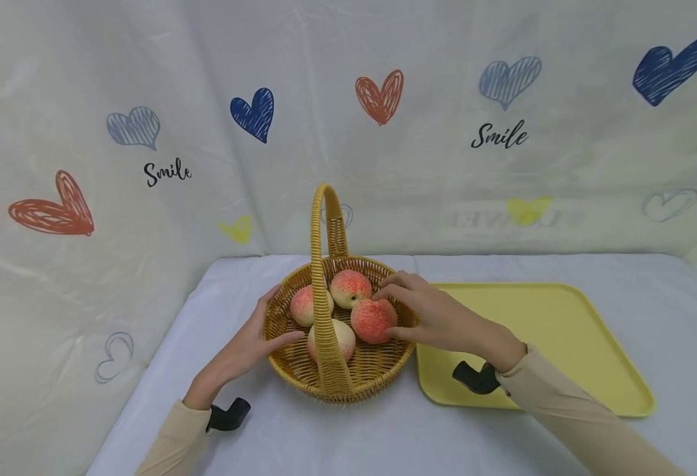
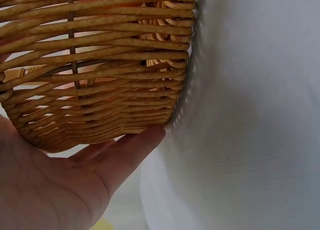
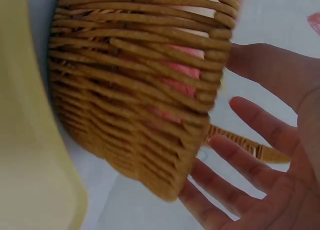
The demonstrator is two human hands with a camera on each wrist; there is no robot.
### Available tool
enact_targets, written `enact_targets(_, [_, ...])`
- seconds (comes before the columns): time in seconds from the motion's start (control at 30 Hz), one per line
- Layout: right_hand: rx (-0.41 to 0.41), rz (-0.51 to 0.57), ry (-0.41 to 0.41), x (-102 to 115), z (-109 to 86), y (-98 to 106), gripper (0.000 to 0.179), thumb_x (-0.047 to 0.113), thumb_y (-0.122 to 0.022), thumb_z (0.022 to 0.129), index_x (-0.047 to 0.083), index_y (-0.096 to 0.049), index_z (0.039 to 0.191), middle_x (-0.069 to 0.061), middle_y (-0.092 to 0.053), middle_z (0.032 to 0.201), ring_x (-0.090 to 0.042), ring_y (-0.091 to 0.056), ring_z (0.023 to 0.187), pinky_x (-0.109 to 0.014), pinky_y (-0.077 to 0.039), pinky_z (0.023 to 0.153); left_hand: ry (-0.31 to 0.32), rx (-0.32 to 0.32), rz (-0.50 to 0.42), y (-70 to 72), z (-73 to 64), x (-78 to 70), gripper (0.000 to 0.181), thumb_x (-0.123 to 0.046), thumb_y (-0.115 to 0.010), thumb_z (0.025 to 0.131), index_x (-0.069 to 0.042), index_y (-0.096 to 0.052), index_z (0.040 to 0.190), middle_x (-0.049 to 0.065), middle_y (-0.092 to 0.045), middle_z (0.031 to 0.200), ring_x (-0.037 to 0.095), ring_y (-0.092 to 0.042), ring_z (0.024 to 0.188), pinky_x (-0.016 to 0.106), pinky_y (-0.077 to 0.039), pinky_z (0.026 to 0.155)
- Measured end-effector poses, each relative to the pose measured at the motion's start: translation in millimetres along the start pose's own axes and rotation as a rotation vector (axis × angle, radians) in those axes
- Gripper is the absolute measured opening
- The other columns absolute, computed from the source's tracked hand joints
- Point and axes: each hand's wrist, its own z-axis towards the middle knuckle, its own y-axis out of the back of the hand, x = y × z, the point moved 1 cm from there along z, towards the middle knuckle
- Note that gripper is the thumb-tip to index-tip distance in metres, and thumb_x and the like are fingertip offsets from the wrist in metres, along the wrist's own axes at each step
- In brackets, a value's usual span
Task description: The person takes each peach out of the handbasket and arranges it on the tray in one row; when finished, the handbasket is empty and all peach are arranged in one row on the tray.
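Observation:
A round wicker basket (image 1: 384, 382) with a tall arched handle stands on the white cloth and contains several pink and cream peaches. My left hand (image 1: 250, 342) holds its left side, thumb over the rim and fingers along the outer wall; the left wrist view shows those fingers (image 2: 131, 152) beneath the weave. Over the right rim reaches my right hand (image 1: 437, 316), its fingertips and thumb around the rightmost, reddest peach (image 1: 374, 322). Spread, gently bent fingers (image 3: 250, 162) show beyond the rim in the right wrist view. A pale peach (image 1: 342, 338) sits partly behind the handle.
A yellow rectangular tray (image 1: 538, 344) lies right of the basket, under my right forearm. White cloth (image 1: 324, 443) covers the table. Behind it hangs a pale curtain (image 1: 318, 53) printed with hearts and "Smile". A black wrist mount (image 1: 229, 415) juts from each sleeve.

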Motion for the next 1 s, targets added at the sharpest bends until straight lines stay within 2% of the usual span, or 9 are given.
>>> enact_targets(0.13, [0.085,0.036,-0.009,-1,9.8,-10,0.045,0.013,-0.083,0.091,0.007,-0.064,0.131,-0.012,-0.055,0.138,-0.031,-0.057,0.125,-0.047,-0.052,0.101,0.0,0.014,-0.009,-1.0,-0.3,-1.3,0.11,-0.047,-0.077,0.094,-0.019,-0.002,0.169,0.013,-0.008,0.174,0.036,-0.008,0.16,0.066,-0.013,0.123])
enact_targets(0.3, [0.133,0.048,-0.024,0,15.8,-18,0.047,0.011,-0.082,0.092,0.007,-0.062,0.134,-0.013,-0.053,0.137,-0.032,-0.054,0.124,-0.047,-0.053,0.1,-0.007,0.025,0.001,-0.4,0.8,-1.1,0.11,-0.045,-0.077,0.094,-0.016,-0.001,0.169,0.015,-0.007,0.174,0.038,-0.007,0.16,0.067,-0.013,0.122])
enact_targets(0.5, [0.151,0.017,-0.022,2,22.3,-28,0.049,0.008,-0.082,0.091,0.007,-0.061,0.135,-0.012,-0.054,0.132,-0.029,-0.054,0.12,-0.044,-0.053,0.097,-0.011,0.02,-0.004,-0.1,1.1,-0.2,0.11,-0.043,-0.078,0.094,-0.017,-0.001,0.169,0.015,-0.007,0.174,0.038,-0.007,0.159,0.067,-0.013,0.122])
enact_targets(0.73, [0.137,-0.055,0.023,4,25.9,-32,0.052,0.004,-0.085,0.086,0.006,-0.062,0.132,-0.012,-0.055,0.128,-0.03,-0.055,0.113,-0.045,-0.053,0.093,-0.001,0.015,0.004,0.1,0.4,-0.4,0.111,-0.045,-0.077,0.094,-0.017,0.0,0.169,0.013,-0.005,0.175,0.039,-0.006,0.16,0.068,-0.013,0.122])
enact_targets(1.0, [0.13,-0.109,0.008,2,28.1,-33,0.051,0.013,-0.088,0.084,0.009,-0.064,0.129,-0.011,-0.057,0.121,-0.028,-0.056,0.106,-0.045,-0.05,0.09,0.007,0.018,0.008,-0.3,0.1,-1.9,0.111,-0.046,-0.077,0.093,-0.018,0.0,0.169,0.012,-0.005,0.175,0.038,-0.005,0.16,0.068,-0.013,0.122])
